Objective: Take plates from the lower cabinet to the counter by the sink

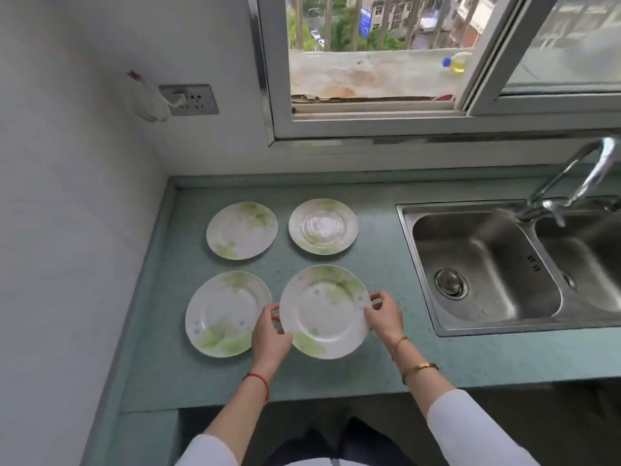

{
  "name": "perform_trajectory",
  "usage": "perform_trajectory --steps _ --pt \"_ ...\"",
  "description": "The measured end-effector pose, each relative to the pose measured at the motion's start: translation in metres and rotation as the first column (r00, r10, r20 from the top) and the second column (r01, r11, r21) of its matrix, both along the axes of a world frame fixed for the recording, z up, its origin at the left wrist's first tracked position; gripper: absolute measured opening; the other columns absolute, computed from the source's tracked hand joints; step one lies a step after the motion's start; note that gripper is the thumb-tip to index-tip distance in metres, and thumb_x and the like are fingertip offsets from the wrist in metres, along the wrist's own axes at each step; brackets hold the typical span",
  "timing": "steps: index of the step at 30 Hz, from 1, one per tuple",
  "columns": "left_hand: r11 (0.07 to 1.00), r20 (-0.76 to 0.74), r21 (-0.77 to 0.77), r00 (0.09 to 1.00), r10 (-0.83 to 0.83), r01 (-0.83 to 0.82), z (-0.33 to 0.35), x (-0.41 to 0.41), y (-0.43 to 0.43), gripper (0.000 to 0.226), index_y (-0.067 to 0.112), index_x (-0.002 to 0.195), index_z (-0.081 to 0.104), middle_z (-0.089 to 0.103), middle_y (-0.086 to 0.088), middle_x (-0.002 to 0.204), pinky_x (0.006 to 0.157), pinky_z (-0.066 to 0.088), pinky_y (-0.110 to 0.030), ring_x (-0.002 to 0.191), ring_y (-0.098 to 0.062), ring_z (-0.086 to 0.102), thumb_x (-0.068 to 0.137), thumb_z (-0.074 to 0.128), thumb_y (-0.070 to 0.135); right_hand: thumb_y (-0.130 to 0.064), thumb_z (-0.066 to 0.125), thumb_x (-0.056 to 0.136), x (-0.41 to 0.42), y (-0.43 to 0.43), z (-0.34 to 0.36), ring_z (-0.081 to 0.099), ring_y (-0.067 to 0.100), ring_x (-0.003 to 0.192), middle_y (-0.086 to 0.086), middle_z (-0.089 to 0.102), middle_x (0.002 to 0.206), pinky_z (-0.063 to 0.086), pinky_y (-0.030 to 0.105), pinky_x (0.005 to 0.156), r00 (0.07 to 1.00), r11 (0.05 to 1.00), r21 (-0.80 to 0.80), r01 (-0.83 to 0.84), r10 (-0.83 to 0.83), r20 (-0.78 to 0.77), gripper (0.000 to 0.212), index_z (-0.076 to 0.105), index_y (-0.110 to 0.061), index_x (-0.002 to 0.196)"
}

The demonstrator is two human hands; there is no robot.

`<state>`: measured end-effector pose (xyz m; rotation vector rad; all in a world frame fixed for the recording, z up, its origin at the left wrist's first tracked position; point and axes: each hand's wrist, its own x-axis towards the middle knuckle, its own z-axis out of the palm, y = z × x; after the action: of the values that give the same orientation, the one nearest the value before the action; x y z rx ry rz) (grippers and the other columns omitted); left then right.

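View from above of a green worktop (386, 361) in a kitchen corner, with a steel sink (487, 264) set into it on the right. Four white plates with pale green leaf patterns sit in a two-by-two square on the worktop, left of the sink.

The far left plate (241, 230) and the far right plate (322, 226) lie flat near the back wall, apart from each other. The near left plate (221, 314) lies flat towards the front edge.

The person holds the near right plate (324, 311) with both hands, one on each side of it. The left hand (270, 331) has its grip closed on the plate's left rim, fingers curled around the edge. This hand lies over the right edge of the near left plate. The right hand (384, 316) has its grip closed on the right rim, with the fingertips pinching the edge. The plate is low over the worktop. I cannot tell whether it rests fully on the surface.

A red string bracelet (258, 380) circles the left wrist and a gold bangle (420, 367) the right. Both arms wear white sleeves.

A curved metal tap (601, 146) rises behind the sink. An open window (369, 126) sits above the worktop, with a bottle of yellow liquid (457, 62) on its outer ledge. A wall socket (189, 99) with a white plug is on the left.
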<state>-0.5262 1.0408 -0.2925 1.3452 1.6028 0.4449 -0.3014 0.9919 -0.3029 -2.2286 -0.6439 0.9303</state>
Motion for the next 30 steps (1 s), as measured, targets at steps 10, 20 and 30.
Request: perform_trajectory --steps 10,20,30 --pt "0.999 -0.108 -0.037 0.994 -0.014 0.01 -0.021 0.018 0.026 0.056 0.015 0.125 0.056 0.067 -0.005 0.111 0.078 0.055 -0.032 0.085 -0.024 0.067 0.073 0.066 -0.003 -0.007 0.058 0.087 0.015 0.033 -0.019 0.059 0.022 0.078 0.002 0.059 0.079 0.054 0.037 0.072 0.998 0.992 -0.117 -0.055 0.054 -0.011 0.021 0.058 -0.012 0.107" --pt "0.999 -0.156 -0.036 0.987 -0.044 0.039 -0.028 0.027 0.027 0.054 0.016 0.126 0.056 0.066 -0.004 0.11 0.071 0.047 -0.025 0.078 -0.019 0.063 0.076 0.066 0.0 -0.001 0.057 0.084 0.025 0.036 -0.029 0.06 0.026 0.084 0.005 0.059 0.085 0.054 0.041 0.077 0.993 0.978 -0.175 -0.116 0.121 0.015 0.022 0.056 -0.013 0.103" --pt "0.987 -0.136 -0.137 0.985 -0.104 0.085 -0.029 0.02 0.031 0.066 0.014 0.141 0.045 0.061 -0.009 0.124 0.098 0.05 -0.037 0.112 -0.028 0.061 0.079 0.067 0.005 -0.007 0.054 0.087 0.025 0.03 -0.029 0.063 0.03 0.09 0.008 0.063 0.09 0.056 0.043 0.08 0.984 0.972 -0.159 -0.172 0.176 0.011 0.021 0.057 -0.01 0.107"
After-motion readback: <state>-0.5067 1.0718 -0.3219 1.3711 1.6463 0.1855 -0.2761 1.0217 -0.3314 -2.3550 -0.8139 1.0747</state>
